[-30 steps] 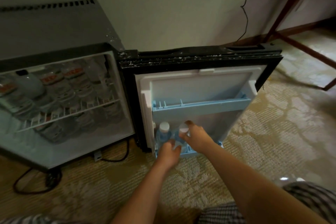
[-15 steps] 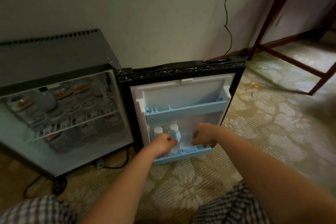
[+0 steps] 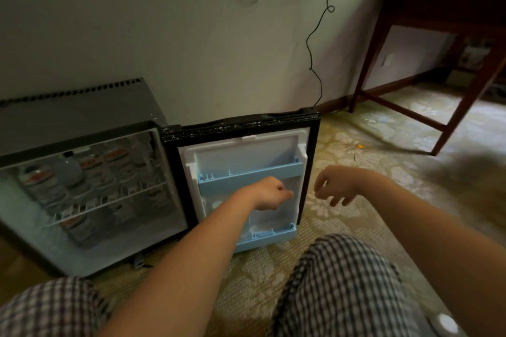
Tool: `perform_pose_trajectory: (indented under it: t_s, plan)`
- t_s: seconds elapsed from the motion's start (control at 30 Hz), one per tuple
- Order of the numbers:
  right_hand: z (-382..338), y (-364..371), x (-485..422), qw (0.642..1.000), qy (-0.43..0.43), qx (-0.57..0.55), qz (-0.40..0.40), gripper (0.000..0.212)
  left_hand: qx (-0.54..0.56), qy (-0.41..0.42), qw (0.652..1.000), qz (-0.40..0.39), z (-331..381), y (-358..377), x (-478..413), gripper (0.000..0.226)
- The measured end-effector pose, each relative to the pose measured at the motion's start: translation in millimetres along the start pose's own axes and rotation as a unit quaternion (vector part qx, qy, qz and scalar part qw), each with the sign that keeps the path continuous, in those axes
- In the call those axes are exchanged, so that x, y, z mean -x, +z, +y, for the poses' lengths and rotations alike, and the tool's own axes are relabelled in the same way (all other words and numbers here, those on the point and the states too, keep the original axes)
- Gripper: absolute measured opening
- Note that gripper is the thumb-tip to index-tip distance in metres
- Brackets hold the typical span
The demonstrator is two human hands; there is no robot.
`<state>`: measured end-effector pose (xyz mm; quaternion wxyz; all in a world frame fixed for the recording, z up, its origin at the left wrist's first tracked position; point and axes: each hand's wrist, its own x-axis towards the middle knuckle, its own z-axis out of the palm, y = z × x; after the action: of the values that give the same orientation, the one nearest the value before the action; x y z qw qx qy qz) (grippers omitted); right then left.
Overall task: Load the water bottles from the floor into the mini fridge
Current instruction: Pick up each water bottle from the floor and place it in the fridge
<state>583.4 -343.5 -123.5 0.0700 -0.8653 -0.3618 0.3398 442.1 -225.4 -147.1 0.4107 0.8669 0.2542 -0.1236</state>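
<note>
Door bottles (image 3: 217, 204) mostly behind L forearm (image 3: 219, 227); fridge bottles (image 3: 115, 157) blurry.

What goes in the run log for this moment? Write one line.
left hand: curled, empty, at door | right hand: loose, empty, right of door | fridge: open, bottles on rack

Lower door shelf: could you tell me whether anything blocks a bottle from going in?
Only the left hand and its forearm cross in front of the lower door shelf; nothing else visible blocks it.
</note>
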Motion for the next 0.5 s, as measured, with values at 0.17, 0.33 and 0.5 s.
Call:
perform_pose_trajectory:
  t_s: [0.17,0.33,0.5]
  plan:
    - [38,-22,25,0.999,0.003,-0.015,0.029,0.026,-0.045,0.02,0.999,-0.011,50,17,0,0.033]
    - [89,-36,47,0.997,0.029,-0.053,0.051,0.027,-0.098,0.05,0.994,-0.026,97,45,-4,0.045]
    - [148,-30,63,0.991,0.07,-0.095,0.061,0.027,-0.123,0.069,0.987,-0.071,133,91,-19,0.042]
